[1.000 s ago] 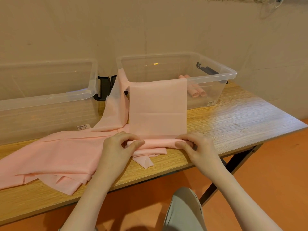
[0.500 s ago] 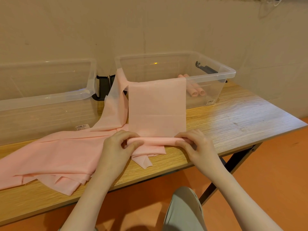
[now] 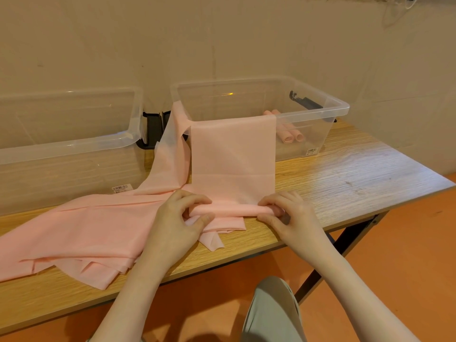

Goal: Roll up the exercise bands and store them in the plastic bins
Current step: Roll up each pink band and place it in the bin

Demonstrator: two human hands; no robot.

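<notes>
Both hands are sitting a little farther up the wooden table (image 3: 345, 174) than a moment before, and the rolled part of the pink exercise band (image 3: 233, 154) is looking slightly thicker, while the flat part in front of it is getting shorter. The left hand (image 3: 181, 218) is curling its fingers over the left end of the roll (image 3: 232, 209), with the thumb pressing from the near side, so it is pinching the roll. The right hand (image 3: 287, 213) is doing the same at the right end, fingers bent over the top and thumb underneath. The band is running from the roll up and over the front rim of the right plastic bin (image 3: 330, 107), where it is hanging flat against the wall. Two rolled bands (image 3: 290, 135) are lying inside this bin, near its right front corner. More loose pink bands (image 3: 81, 233) are lying in a pile on the table to the left, partly under the left hand. The left plastic bin (image 3: 74, 144) is standing behind this pile, beside the right bin but not touching it.
</notes>
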